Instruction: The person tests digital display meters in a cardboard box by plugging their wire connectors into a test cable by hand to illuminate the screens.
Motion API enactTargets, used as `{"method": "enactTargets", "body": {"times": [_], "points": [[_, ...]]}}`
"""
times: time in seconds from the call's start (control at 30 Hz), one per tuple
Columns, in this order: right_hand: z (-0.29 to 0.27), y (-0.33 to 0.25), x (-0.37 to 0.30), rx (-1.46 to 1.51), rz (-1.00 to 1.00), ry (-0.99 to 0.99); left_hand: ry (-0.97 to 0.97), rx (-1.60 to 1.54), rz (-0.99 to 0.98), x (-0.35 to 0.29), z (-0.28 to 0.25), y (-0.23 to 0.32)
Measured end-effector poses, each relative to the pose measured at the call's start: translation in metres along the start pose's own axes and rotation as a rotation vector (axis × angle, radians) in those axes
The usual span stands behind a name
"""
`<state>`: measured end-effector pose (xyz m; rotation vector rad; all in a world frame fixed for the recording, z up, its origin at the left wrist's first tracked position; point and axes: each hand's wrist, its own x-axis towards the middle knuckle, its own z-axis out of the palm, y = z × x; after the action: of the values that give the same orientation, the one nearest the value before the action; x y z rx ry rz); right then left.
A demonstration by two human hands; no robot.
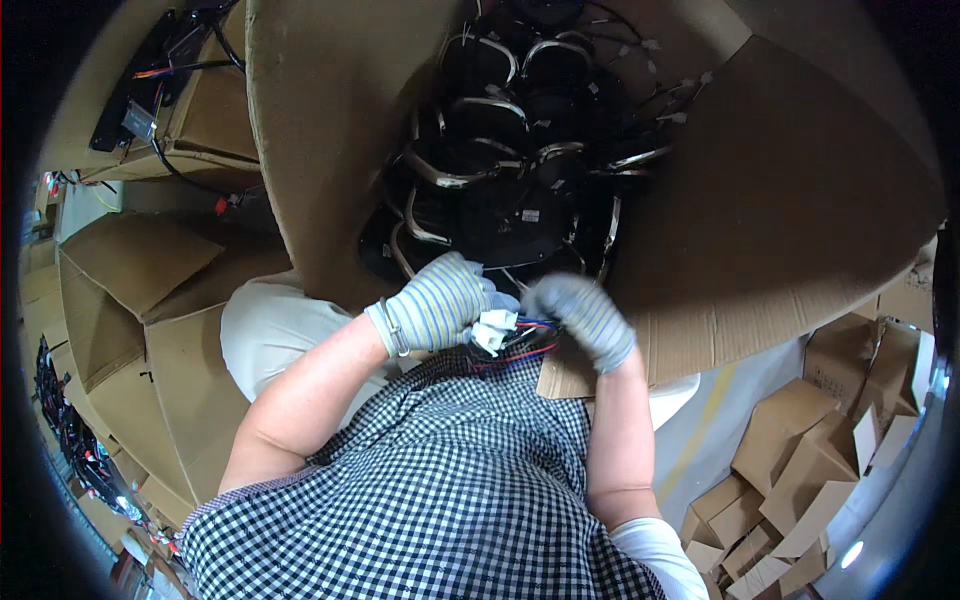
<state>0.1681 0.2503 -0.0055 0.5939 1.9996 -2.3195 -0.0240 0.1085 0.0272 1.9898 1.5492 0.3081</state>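
Observation:
My left hand (440,302), in a striped knit glove, is closed around white plastic wire connectors (494,328). Red, blue and dark wires (530,345) run from them, hanging in front of my checked apron. Just to the right, my right hand (585,315) wears a matching glove and is close to the wires. Its fingers are blurred by motion, so I cannot tell whether they grip anything. Beyond both hands lie several black rounded parts (510,222) with shiny metal trim, piled in an open cardboard box (780,190).
The box's tall flap (340,130) rises at the left. Behind it, a dark part with cables (150,110) rests on cardboard. Another open carton (170,350) stands at left. Folded cartons (780,470) fill the lower right, beside a yellow floor line (700,430).

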Motion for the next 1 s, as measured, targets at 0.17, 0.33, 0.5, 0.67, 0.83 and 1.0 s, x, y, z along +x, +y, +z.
{"method": "enactTargets", "body": {"times": [0.17,0.33,0.5,0.67,0.83,1.0], "points": [[-0.054,-0.013,0.091,-1.098,-0.168,0.767,-0.007,-0.074,0.028,0.001,0.005,0.0],[-0.072,-0.003,0.119,-1.308,-0.198,0.404,0.024,-0.105,0.066,-0.001,0.009,-0.007],[-0.006,0.024,0.041,-1.334,0.06,0.474,-0.06,-0.061,0.067,-0.012,-0.001,-0.004],[0.04,0.05,-0.008,-1.261,0.107,0.536,-0.208,0.0,0.064,-0.013,0.012,-0.001],[0.06,0.042,-0.039,-0.831,0.033,0.572,-0.095,0.012,0.048,-0.013,0.028,-0.008],[0.109,0.03,-0.056,-0.247,-0.013,0.507,0.104,-0.082,0.077,-0.01,0.022,0.003]]}}
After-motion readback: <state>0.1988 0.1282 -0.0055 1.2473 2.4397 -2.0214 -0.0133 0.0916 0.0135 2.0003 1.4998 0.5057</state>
